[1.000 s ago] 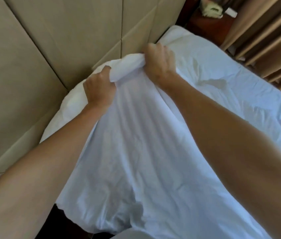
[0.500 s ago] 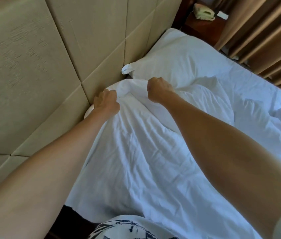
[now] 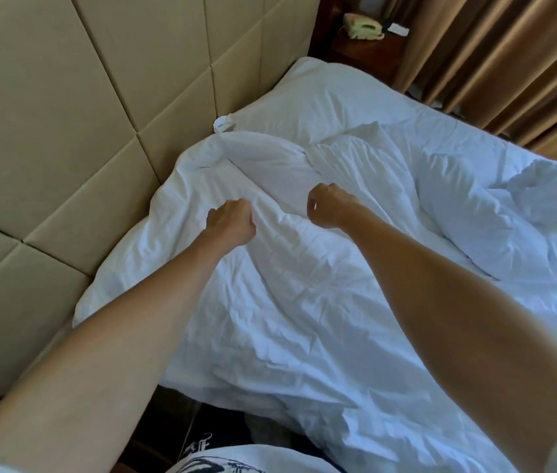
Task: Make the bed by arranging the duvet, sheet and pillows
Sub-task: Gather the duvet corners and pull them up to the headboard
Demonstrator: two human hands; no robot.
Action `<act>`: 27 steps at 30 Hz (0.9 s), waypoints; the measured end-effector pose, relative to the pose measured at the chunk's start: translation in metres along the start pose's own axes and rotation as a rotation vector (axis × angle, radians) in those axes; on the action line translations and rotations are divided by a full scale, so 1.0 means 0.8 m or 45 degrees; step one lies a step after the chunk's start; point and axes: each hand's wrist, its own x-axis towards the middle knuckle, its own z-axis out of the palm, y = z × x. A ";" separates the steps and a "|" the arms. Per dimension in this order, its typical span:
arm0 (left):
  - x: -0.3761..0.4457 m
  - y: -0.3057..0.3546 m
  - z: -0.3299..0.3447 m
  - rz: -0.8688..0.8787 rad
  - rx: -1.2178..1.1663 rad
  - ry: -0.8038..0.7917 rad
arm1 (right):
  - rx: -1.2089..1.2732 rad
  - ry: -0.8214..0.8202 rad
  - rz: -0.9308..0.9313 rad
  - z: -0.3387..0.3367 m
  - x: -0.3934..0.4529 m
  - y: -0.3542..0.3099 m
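The white duvet [image 3: 304, 302] lies crumpled over the near side of the bed, its top edge bunched against the headboard. My left hand [image 3: 231, 221] is curled into a fist on the duvet, at the end of a raised fold; the fingertips are hidden, so a pinch cannot be confirmed. My right hand [image 3: 330, 206] is a curled fist just above the duvet and holds nothing. A white pillow [image 3: 321, 100] lies flat at the far end by the headboard. More bunched white bedding [image 3: 526, 199] is heaped at the right.
A padded beige headboard [image 3: 99, 131] runs along the left. A dark wooden nightstand [image 3: 366, 52] with a pale telephone [image 3: 362, 29] stands past the bed's far corner. Brown curtains [image 3: 509, 63] hang at the right. Dark floor [image 3: 181, 425] shows at the near bed edge.
Both hands gripped the duvet's top edge and carried it down toward the headboard. That edge now lies on the bed, and both hands have drawn back from it toward me.
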 end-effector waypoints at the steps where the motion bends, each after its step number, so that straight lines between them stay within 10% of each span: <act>1: -0.015 0.015 0.007 0.003 0.001 0.000 | 0.003 0.009 -0.012 0.004 -0.017 0.017; 15: -0.266 0.236 0.131 -0.107 -0.057 -0.094 | 0.113 -0.308 -0.249 0.063 -0.279 0.225; 27: -0.349 0.308 0.168 -0.112 0.012 -0.068 | 0.175 -0.189 -0.305 0.077 -0.375 0.300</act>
